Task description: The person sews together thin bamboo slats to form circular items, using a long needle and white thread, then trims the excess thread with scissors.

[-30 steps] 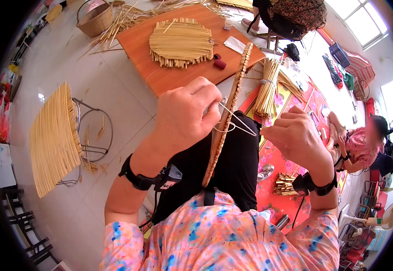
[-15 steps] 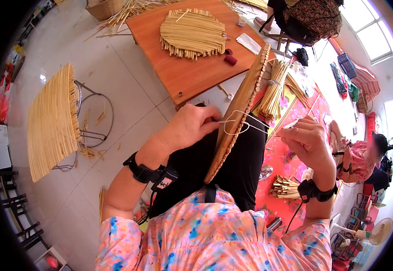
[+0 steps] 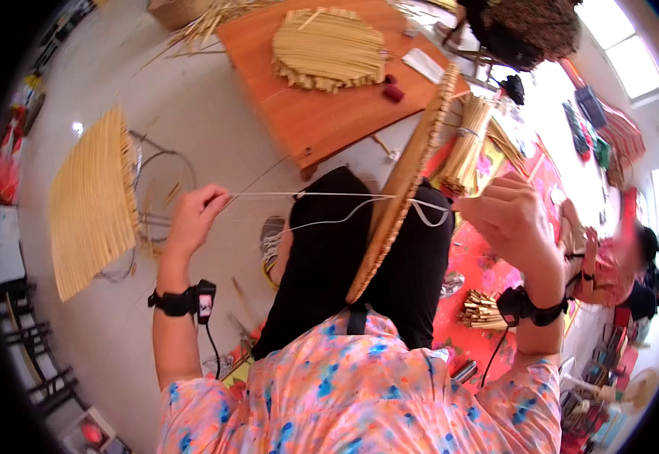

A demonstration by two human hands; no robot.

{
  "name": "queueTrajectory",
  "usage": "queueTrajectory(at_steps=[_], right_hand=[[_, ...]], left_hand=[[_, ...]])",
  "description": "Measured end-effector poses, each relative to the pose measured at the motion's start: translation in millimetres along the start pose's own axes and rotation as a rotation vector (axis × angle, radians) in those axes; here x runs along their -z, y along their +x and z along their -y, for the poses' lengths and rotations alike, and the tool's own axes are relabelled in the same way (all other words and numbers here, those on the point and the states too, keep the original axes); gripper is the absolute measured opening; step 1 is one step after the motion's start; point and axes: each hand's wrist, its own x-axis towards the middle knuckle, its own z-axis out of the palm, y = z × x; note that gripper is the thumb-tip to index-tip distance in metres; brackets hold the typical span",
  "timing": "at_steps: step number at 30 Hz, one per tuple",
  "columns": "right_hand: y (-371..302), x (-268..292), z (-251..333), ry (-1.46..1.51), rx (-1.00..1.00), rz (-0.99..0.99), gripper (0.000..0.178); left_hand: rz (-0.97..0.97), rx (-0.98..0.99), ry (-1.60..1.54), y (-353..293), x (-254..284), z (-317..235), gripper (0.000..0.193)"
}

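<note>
A flat panel of straw-coloured stalks [image 3: 401,193] stands tilted, edge toward me, between my black-trousered thighs. White string [image 3: 329,194] passes through or around it. My left hand [image 3: 197,216], well out to the left, pinches one end and pulls it taut. A second, slack strand curves below the taut one. On the panel's right side the string makes a small loop [image 3: 432,218]. Close by that loop, my right hand [image 3: 507,210] is closed with the string running into its fingers; the fingertips are partly hidden.
An orange-brown table [image 3: 269,91] ahead bears a round stalk mat [image 3: 328,49] and dark red spools [image 3: 393,92]. A stalk panel [image 3: 91,204] leans on a metal-framed stool at left. Bundled stalks [image 3: 467,144] lie on red floral cloth [image 3: 473,344] at right. Another person [image 3: 602,261] sits far right.
My left hand has moved from beside the panel far to the left, drawing the string out taut. The loop at the panel has shrunk. My right hand has shifted slightly up and left.
</note>
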Motion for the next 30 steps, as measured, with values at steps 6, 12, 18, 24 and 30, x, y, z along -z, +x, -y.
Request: queueTrajectory(at_steps=[6,12,18,24,30], right_hand=[[-1,33,15,-0.187,-0.047,0.013,0.009],[-5,32,26,-0.205,-0.067,0.076,0.008],[4,32,23,-0.194,-0.081,0.11,0.009],[8,35,28,-0.227,-0.076,0.165,0.011],[2,36,31,-0.191,-0.124,0.146,0.012]], left_hand=[[-0.039,-0.138,0.037,-2,3,-12,0.013],[-0.228,-0.441,0.518,-25,72,-32,0.015],[-0.54,-0.082,0.239,-57,127,-9,0.014],[-0.193,0.193,0.122,-68,96,30,0.017],[-0.139,0.157,0.36,-65,49,72,0.015]])
